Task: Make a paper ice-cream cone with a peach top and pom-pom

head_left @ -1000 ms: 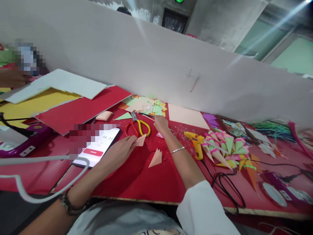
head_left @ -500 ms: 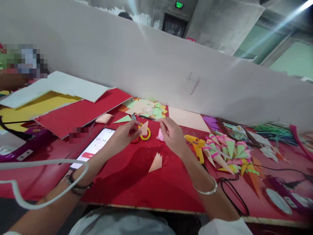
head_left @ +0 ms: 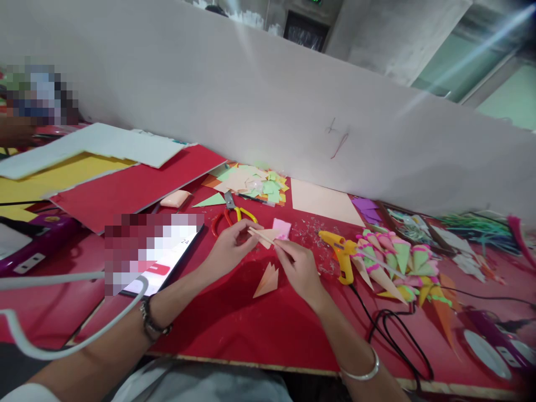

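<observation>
Between my two hands is a small piece of folded peach paper (head_left: 267, 239). My left hand (head_left: 237, 241) pinches its left end, and my right hand (head_left: 299, 265) grips the right end with thumb and fingertips. Just below lies another folded peach paper piece (head_left: 267, 280) with a zigzag top, flat on the red table (head_left: 234, 324). A pink paper square (head_left: 282, 228) rests behind my fingers. Pliers (head_left: 231, 209) with red and yellow handles lie beyond my left hand, which partly covers them.
A yellow glue gun (head_left: 338, 248) lies right of my hands beside several paper cones (head_left: 396, 254). A phone (head_left: 167, 262) is at left, near red board (head_left: 146, 184). Paper scraps (head_left: 255, 184) and a peach sheet (head_left: 324, 201) lie along the wall. A white cable (head_left: 84, 340) crosses the left foreground.
My right hand has come left and down to the peach paper and now grips it too. My left hand has moved slightly right and lower, uncovering more of the pliers.
</observation>
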`<state>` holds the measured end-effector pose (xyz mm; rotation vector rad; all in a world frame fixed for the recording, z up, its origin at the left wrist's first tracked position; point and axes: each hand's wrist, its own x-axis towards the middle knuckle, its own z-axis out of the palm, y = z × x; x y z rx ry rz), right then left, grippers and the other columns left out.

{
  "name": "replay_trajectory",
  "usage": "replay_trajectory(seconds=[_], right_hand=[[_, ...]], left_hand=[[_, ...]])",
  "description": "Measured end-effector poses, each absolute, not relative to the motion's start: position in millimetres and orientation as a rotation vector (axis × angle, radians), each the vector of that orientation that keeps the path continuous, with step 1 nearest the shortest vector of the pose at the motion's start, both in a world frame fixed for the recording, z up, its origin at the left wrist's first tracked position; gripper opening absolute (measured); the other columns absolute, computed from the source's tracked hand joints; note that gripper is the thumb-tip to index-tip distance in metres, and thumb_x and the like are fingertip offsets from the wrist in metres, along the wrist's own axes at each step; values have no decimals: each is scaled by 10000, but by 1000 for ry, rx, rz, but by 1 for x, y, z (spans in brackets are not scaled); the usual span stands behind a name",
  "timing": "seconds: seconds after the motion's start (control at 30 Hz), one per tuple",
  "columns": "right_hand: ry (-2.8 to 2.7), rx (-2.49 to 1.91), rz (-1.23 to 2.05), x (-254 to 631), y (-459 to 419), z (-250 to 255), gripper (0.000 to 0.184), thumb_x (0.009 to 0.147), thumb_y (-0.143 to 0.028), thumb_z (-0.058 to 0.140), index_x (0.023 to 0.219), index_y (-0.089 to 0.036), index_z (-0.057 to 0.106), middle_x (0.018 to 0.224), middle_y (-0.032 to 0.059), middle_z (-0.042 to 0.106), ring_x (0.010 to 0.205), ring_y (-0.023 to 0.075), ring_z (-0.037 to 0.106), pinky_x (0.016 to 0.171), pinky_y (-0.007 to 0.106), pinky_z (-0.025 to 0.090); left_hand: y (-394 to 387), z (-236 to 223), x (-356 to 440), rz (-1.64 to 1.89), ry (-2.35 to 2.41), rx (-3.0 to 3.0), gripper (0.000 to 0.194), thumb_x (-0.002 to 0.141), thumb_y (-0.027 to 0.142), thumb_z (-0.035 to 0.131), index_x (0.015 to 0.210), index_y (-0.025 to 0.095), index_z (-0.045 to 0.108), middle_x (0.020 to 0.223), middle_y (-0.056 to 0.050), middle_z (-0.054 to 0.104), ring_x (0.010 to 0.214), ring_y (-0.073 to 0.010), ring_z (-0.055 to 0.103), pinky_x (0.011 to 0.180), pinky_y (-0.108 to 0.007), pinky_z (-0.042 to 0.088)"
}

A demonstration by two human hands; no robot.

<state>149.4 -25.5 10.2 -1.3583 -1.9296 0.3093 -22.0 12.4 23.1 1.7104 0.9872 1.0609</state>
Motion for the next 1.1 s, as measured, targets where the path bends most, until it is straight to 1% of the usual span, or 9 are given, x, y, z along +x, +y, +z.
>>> replay_trajectory(seconds=[0.13, 0.3, 0.5, 0.57, 0.7, 0.77, 0.87, 0.97, 1.1], right_hand=[[-1915, -1347, 332, 151, -29, 10, 253, 858, -241, 398, 1001, -207, 605, 954, 48, 658, 863, 161, 610, 761, 263, 467], [-1960, -1365, 259, 153, -30, 6, 255, 855, -232, 404, 1015, -208, 602, 969, 58, 644, 885, 168, 591, 798, 279, 448], [-1989, -1407, 237, 152, -29, 7, 269, 865, -236, 372, 1021, -189, 587, 951, 79, 617, 892, 179, 551, 776, 286, 426], [-1970, -1409, 306, 150, -29, 7, 254, 865, -247, 370, 971, -181, 591, 889, 69, 611, 835, 170, 550, 738, 274, 422], [-1899, -1419, 566, 147, -28, 10, 302, 861, -300, 369, 681, -157, 564, 632, 11, 544, 603, 122, 501, 576, 227, 383], [-1819, -1416, 710, 148, -26, 14, 336, 850, -327, 384, 601, -154, 528, 577, -6, 522, 568, 111, 485, 550, 215, 366], [-1715, -1392, 895, 151, -24, 20, 313, 817, -353, 440, 614, -149, 564, 580, -13, 543, 585, 110, 501, 562, 207, 373], [-1637, -1386, 1003, 153, -23, 24, 268, 774, -368, 504, 674, -147, 619, 578, -11, 553, 547, 99, 490, 525, 199, 379], [-1582, -1352, 1011, 152, -23, 25, 235, 746, -357, 544, 734, -151, 656, 545, -15, 548, 482, 83, 452, 457, 190, 366]], left_hand=[[9, 22, -20, 1080, 928, 1643, 136, 783, 264, 493, 868, 160, 512, 762, 5, 550, 687, -106, 523, 632, -215, 421], [7, 20, -20, 1101, 903, 1647, 132, 777, 250, 510, 880, 168, 520, 813, -2, 563, 744, -113, 537, 677, -216, 432], [7, 16, -19, 1093, 968, 1695, 158, 797, 296, 482, 867, 172, 551, 784, -6, 594, 711, -120, 557, 643, -220, 442], [6, 14, -18, 1106, 966, 1746, 157, 801, 298, 479, 854, 173, 558, 777, -8, 599, 704, -120, 557, 630, -216, 439], [5, 12, -18, 1108, 868, 1848, 134, 811, 263, 470, 852, 173, 561, 803, -11, 602, 745, -120, 566, 671, -217, 440], [5, 13, -18, 1103, 837, 1897, 130, 817, 249, 463, 856, 172, 560, 808, -12, 599, 753, -117, 563, 680, -215, 437], [5, 15, -18, 1108, 816, 1965, 131, 823, 238, 455, 839, 170, 565, 808, -14, 595, 759, -115, 556, 697, -219, 429], [5, 16, -18, 1113, 806, 1984, 130, 819, 242, 458, 837, 171, 566, 821, -20, 595, 774, -122, 552, 712, -229, 427], [3, 17, -16, 1113, 865, 1793, 191, 788, 263, 504, 964, 188, 510, 906, -22, 594, 798, -125, 558, 685, -216, 440]])
